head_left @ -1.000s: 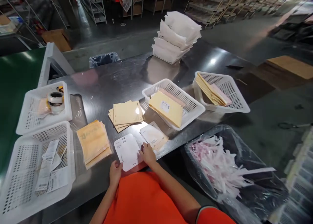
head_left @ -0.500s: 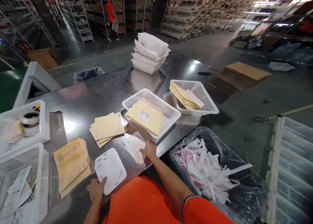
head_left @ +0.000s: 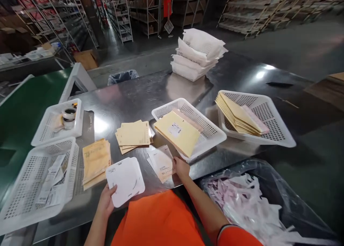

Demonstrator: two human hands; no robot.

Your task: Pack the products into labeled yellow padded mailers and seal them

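The left hand (head_left: 106,201) pinches the white cards (head_left: 125,181) above the table's (head_left: 107,108) near edge. The right hand's (head_left: 181,168) fingers, curled narrow, touch the papers (head_left: 162,162); whether they grip is unclear. The middle basket (head_left: 212,135) stands just beyond, the orange envelopes (head_left: 96,160) left of the cards.

a warehouse, with rows of tall storage racks (head_left: 146,11)

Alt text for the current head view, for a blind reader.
Left hand holds a white rounded card above a metal table; right hand touches the edge of some printed papers. Around them are yellow envelopes and white perforated baskets, with a bin of pale strips at lower right.
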